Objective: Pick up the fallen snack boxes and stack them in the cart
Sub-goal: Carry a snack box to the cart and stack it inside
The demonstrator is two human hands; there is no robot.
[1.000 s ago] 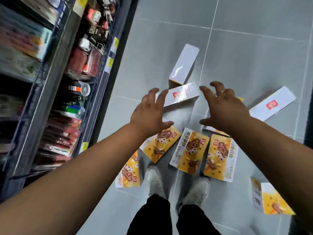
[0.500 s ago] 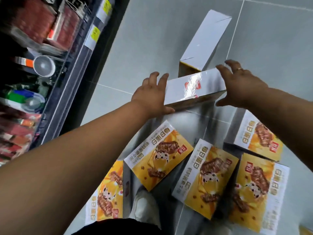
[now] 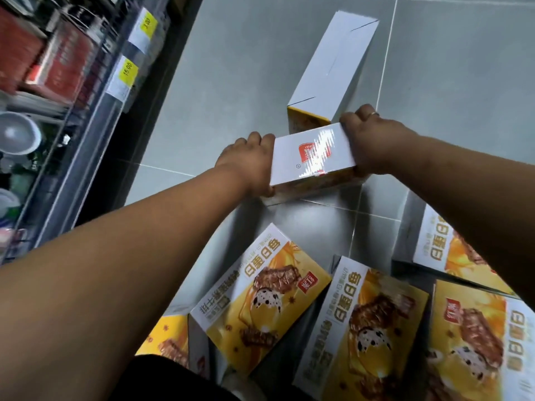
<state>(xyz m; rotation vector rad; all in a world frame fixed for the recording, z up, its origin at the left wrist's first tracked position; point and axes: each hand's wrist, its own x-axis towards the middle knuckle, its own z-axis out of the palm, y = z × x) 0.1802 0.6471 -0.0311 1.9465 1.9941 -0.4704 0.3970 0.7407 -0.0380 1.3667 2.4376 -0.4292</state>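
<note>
Bright, likely overhead light; glare on box (image 3: pixel 314 157) wrap; shelf (image 3: pixel 72 82) blurred.

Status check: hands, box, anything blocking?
Gripping: left hand, right hand on ends of snack box. Box at floor level. Far box close behind.

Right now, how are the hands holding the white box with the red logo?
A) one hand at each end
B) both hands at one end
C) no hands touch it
A: the left hand grips one end of the white box and the right hand grips the other.
</note>
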